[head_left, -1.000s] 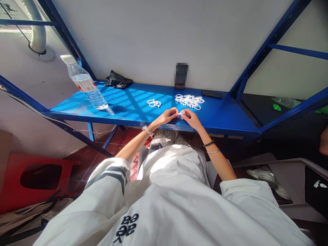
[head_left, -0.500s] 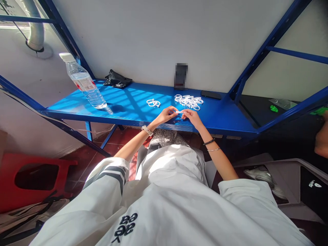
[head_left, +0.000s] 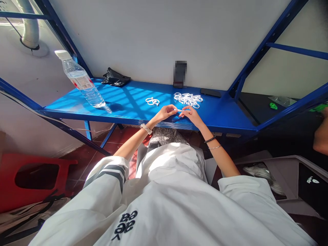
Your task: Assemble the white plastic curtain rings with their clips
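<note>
Close to the table's front edge, my left hand (head_left: pixel 166 113) and my right hand (head_left: pixel 192 115) meet, fingertips pinched on the two ends of a small white plastic piece (head_left: pixel 179 110). Fingers cover much of it, so its full shape is hidden. Just beyond my right hand lies a heap of white plastic rings (head_left: pixel 188 99) with small stubs. A smaller group of similar white rings (head_left: pixel 152 101) rests to the left, apart from the heap and beyond my left hand.
On the blue table (head_left: pixel 225 112) a water bottle (head_left: pixel 85 85) stands at the left, with a black plastic bag (head_left: pixel 115 78) behind. A blurred dark upright object (head_left: pixel 179 75) and a black phone (head_left: pixel 210 92) are at the back. Blue metal posts (head_left: pixel 258 56) frame both sides. Someone's arm (head_left: pixel 320 136) shows far right.
The view has shifted slightly. Both hands stay together on the white piece, with only small finger movements; the rings lie as before.
</note>
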Available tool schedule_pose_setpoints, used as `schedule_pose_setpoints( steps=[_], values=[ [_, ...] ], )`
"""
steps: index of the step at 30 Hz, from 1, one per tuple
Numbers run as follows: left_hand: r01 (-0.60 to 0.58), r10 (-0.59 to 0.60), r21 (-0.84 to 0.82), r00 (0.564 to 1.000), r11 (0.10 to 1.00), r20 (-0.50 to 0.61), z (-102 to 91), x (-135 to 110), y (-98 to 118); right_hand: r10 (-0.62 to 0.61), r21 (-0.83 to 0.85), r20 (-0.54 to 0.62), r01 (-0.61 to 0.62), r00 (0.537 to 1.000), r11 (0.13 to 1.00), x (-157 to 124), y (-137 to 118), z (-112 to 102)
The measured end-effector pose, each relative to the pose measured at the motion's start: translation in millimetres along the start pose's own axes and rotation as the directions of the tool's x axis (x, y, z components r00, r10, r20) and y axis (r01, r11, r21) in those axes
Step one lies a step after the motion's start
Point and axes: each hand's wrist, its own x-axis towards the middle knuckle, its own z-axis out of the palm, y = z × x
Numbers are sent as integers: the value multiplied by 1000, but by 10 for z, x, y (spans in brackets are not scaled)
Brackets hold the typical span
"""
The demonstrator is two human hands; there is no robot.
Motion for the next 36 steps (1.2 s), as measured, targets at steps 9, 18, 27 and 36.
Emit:
schedule_pose_setpoints(
  steps=[9,18,27,36],
  values=[
    [16,-17,-44,999,999,-29,-5,-22,84,1,-66,-40,-4,999,998,56,68,10],
    [16,-18,-86,1000,996,-21,-8,-5,41,-37,-67,5,37,999,997,57,82,19],
    [33,-35,-71,999,997,-31,-7,-11,58,-30,-106,41,34,999,994,-1,-35,60],
    [28,-30,-62,999,998,-32,-6,-25,87,-18,-148,52,26,998,989,-15,-54,56]
  ],
)
